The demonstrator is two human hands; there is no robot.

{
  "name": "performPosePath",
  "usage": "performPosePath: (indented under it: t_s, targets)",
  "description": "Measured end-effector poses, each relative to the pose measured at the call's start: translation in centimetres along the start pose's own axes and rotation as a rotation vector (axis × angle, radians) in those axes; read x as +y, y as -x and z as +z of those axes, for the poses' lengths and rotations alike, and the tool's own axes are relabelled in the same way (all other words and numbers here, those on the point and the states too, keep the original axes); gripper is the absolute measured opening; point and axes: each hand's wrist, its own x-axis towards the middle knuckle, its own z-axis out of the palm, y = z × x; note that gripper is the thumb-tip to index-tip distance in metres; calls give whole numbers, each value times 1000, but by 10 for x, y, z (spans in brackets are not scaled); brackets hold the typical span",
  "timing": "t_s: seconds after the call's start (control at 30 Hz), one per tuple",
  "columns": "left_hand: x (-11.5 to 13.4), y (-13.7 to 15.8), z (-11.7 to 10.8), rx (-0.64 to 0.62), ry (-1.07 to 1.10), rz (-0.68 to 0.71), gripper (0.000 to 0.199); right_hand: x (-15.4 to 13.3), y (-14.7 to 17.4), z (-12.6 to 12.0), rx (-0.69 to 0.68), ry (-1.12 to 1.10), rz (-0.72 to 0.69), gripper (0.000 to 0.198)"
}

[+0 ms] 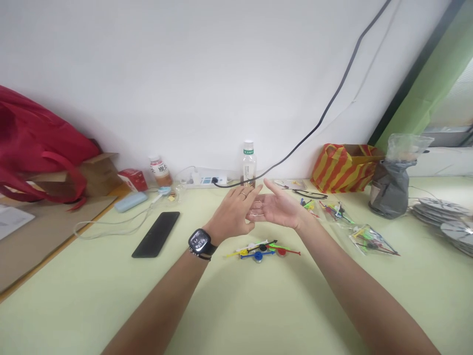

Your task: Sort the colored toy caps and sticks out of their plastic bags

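Observation:
My left hand [232, 213], with a black watch [200, 242] on the wrist, is raised above the table, its fingers stretched toward my right hand [279, 208]. The right palm faces inward with the thumb up and fingers extended; the left hand overlaps its fingertips. Thin bright glints show by the right fingers, but I cannot make out whether clear plastic is there. On the table just below both hands lies a loose cluster of plastic arrow spinners [258, 256] in blue, red, yellow, black, white and green, with round bases.
Bagged spinners [373, 240] and stacked discs [439, 209] lie right, near a grey bag [389, 190] and striped bag [343, 170]. A bottle [249, 162] and power strip [207, 178] stand by the wall. Left are a black phone [155, 234], power bank [130, 201] and red bag [40, 133].

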Motion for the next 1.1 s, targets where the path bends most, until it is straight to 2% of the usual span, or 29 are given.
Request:
performPosePath:
  t_s: [0.27, 0.5, 0.57, 0.7, 0.73, 0.77, 0.8, 0.87, 0.93, 1.03, 1.1]
  targets:
    - [2, -1, 6, 16, 16, 29, 83, 3, -1, 1, 6, 54, 1, 68]
    - [-9, 5, 2, -31, -20, -37, 89, -5, 4, 1, 54, 204, -18, 66]
    - [-15, 8, 1, -50, -34, -71, 93, -9, 7, -2, 144, 330, -50, 61]
    - [-35, 18, 0, -104, -52, -173, 95, -16, 13, -12, 540, 793, -257, 41]
    - [-41, 21, 1, -116, -43, -200, 95, -18, 16, -15, 578, 929, -281, 36]
    - [-48, 24, 2, -129, -26, -226, 94, -19, 18, -16, 549, 1057, -268, 31]
    - [-54, 27, 3, -140, -2, -252, 93, -19, 20, -17, 458, 1169, -217, 28]
    - [-66, 33, 7, -155, 58, -304, 93, -17, 22, -16, 187, 1329, -51, 25]
    - [-75, 37, 10, -185, 123, -349, 93, -10, 20, -14, -8, 1432, 115, 24]
    - [-81, 40, 13, -222, 208, -393, 95, 2, 12, -10, -74, 1533, 303, 23]
    - [-82, 40, 14, -244, 254, -416, 97, 8, 7, -10, -76, 1542, 371, 23]
